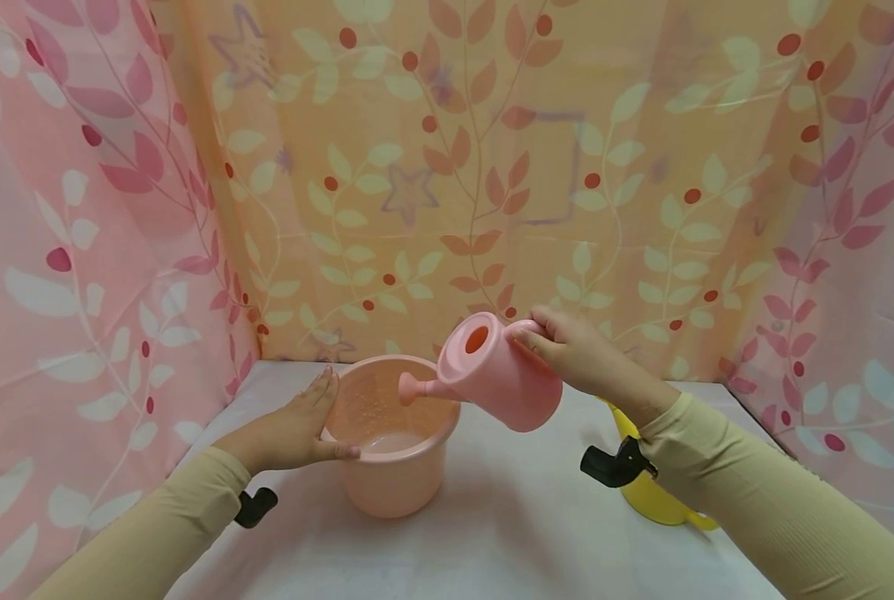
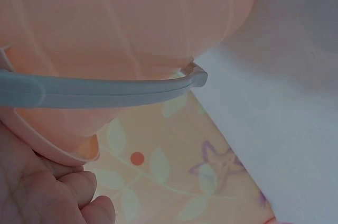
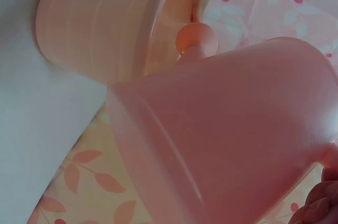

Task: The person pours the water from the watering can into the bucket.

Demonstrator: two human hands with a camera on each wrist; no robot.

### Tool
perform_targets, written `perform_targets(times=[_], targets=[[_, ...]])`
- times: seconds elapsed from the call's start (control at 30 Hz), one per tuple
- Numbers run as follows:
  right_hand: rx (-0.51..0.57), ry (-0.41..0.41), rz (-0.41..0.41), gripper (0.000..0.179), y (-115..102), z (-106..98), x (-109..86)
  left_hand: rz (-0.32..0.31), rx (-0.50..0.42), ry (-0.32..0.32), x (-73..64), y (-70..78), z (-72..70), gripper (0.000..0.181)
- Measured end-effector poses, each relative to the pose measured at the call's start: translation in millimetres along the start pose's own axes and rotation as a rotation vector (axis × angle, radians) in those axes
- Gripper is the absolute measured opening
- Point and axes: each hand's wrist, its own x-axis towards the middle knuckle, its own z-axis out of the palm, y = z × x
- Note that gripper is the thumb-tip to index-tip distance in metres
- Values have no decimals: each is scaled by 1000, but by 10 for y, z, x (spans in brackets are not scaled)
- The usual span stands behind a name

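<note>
My right hand [image 1: 566,346] grips the handle of a pink watering can [image 1: 502,383] and holds it raised and tilted left. The can's spout head [image 1: 411,389] points in over the mouth of a peach bucket [image 1: 394,492]. Droplets dot the bucket's inner wall, and its bottom looks wet. Against the left side of the rim rests my left hand [image 1: 289,429], fingers straight, thumb along the front rim. A grey handle [image 2: 105,91] crosses the bucket's outside in the left wrist view. From the right wrist, the can's body [image 3: 227,129] hides part of the bucket.
A yellow container [image 1: 656,500] stands on the right, partly behind my right forearm. White cloth covers the table [image 1: 506,533]. Leaf-patterned curtains [image 1: 476,167] enclose the back and both sides. Black camera mounts [image 1: 611,462] sit on both wrists.
</note>
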Motion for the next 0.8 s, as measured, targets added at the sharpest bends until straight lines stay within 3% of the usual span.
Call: perform_targets(times=[0.8], targets=[[-24,0,-32,27,-22,0,5,5,4,4,11,-21,13,120]])
